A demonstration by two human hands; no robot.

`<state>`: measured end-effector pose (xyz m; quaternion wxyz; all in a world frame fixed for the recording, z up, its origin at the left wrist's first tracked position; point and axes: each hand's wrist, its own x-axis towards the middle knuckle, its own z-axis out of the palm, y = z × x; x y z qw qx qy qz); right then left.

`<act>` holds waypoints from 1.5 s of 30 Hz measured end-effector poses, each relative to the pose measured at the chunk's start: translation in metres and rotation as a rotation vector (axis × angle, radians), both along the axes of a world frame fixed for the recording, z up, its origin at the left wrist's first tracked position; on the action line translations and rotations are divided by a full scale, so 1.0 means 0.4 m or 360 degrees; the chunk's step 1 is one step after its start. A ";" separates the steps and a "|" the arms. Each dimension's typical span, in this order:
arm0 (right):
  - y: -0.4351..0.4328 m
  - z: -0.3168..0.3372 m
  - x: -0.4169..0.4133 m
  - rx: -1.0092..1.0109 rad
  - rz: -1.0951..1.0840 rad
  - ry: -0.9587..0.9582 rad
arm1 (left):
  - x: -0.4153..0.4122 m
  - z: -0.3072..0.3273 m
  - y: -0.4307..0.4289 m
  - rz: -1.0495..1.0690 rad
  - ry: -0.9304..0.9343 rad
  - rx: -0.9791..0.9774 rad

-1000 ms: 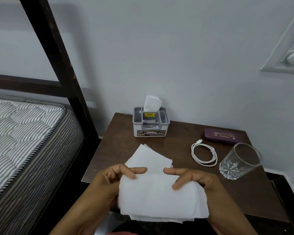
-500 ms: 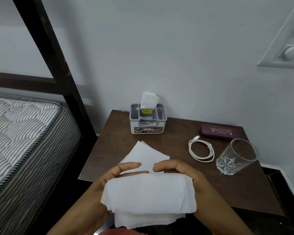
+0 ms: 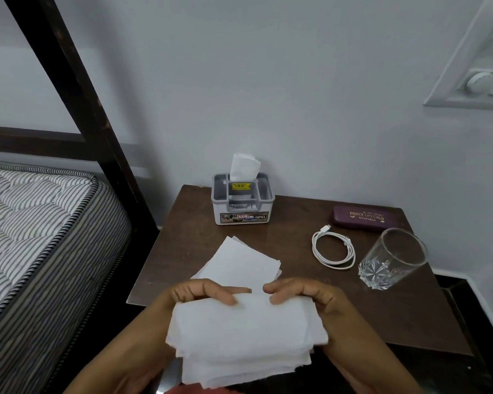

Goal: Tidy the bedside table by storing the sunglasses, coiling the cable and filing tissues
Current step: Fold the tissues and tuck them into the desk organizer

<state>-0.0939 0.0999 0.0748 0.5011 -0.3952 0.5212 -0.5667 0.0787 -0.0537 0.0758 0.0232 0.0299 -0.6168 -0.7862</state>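
Pinched along its far edge between left hand (image 3: 199, 297) and right hand (image 3: 305, 294): a folded stack of white tissues (image 3: 245, 336), thumbs on top, fingers curled beneath, held above the near edge of the dark brown wooden bedside table (image 3: 396, 308). Just beyond, flat on the wood, more loose white tissue sheets (image 3: 239, 263). Further back, a grey plastic tissue holder (image 3: 243, 203) with one sheet poking up. To the right, a coiled white cable (image 3: 333, 251), a closed maroon glasses case (image 3: 363, 218), a clear cut-glass tumbler (image 3: 390, 260).
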 end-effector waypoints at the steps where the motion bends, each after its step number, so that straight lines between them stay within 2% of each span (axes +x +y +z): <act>1: -0.001 -0.003 -0.001 0.0004 0.0014 -0.0019 | 0.005 -0.013 -0.015 -0.0020 0.0065 0.0114; 2: -0.001 -0.008 -0.004 -0.0003 0.0008 -0.0025 | 0.021 -0.041 -0.025 0.0015 0.0185 0.0130; 6: -0.014 -0.001 -0.005 -0.0070 0.0025 -0.0057 | 0.038 -0.110 -0.027 0.0313 0.0000 0.0140; 7: -0.014 -0.003 -0.007 -0.0075 0.0041 -0.0063 | 0.040 -0.107 -0.029 0.0251 -0.0053 0.0190; 10: -0.019 0.021 -0.012 -0.0069 0.0085 -0.0010 | 0.058 -0.092 -0.021 0.0055 0.0226 0.0283; 12: -0.024 0.045 -0.016 -0.0050 0.0156 0.0040 | 0.067 -0.073 -0.013 -0.0044 0.0125 0.0422; 14: -0.033 0.070 -0.020 -0.0021 0.0252 0.0125 | 0.065 -0.047 -0.006 0.0064 -0.0193 0.0597; 15: -0.038 0.082 -0.023 0.0005 0.0303 0.0178 | 0.059 -0.026 -0.006 0.0138 -0.0361 0.0591; 19: -0.061 0.115 -0.041 0.0133 0.0435 0.0394 | 0.010 0.073 0.014 0.0080 -0.0788 0.0068; 22: -0.083 0.125 -0.060 0.0219 0.0508 0.0479 | -0.032 0.115 0.020 0.0103 -0.0864 -0.0168; 25: -0.104 0.137 -0.068 0.0247 0.0485 0.0566 | -0.051 0.121 0.018 0.0214 -0.0839 -0.0177; 28: -0.119 0.129 -0.074 0.0144 0.0088 0.0339 | -0.057 0.108 0.008 0.0407 -0.0779 -0.0123; 30: -0.123 0.092 -0.075 0.0153 -0.0165 -0.0078 | -0.060 0.094 -0.005 0.0626 -0.0701 -0.0147; 32: -0.132 0.042 -0.062 0.0226 -0.0143 -0.0415 | -0.065 0.081 -0.013 0.0885 -0.0595 -0.0131; 34: -0.137 0.011 -0.034 0.0256 -0.0059 -0.0491 | -0.077 0.065 -0.018 0.1066 -0.0478 -0.0130; 37: -0.155 -0.002 -0.003 0.0257 -0.0053 -0.0096 | -0.102 0.048 -0.029 0.1198 -0.0361 -0.0142; 42: -0.286 0.001 -0.057 0.0203 -0.0530 0.0623 | -0.164 0.040 -0.122 0.1284 -0.0169 -0.0208; 45: -0.386 0.018 -0.108 0.0139 -0.0632 0.0868 | -0.206 0.038 -0.225 0.1416 -0.0107 -0.0348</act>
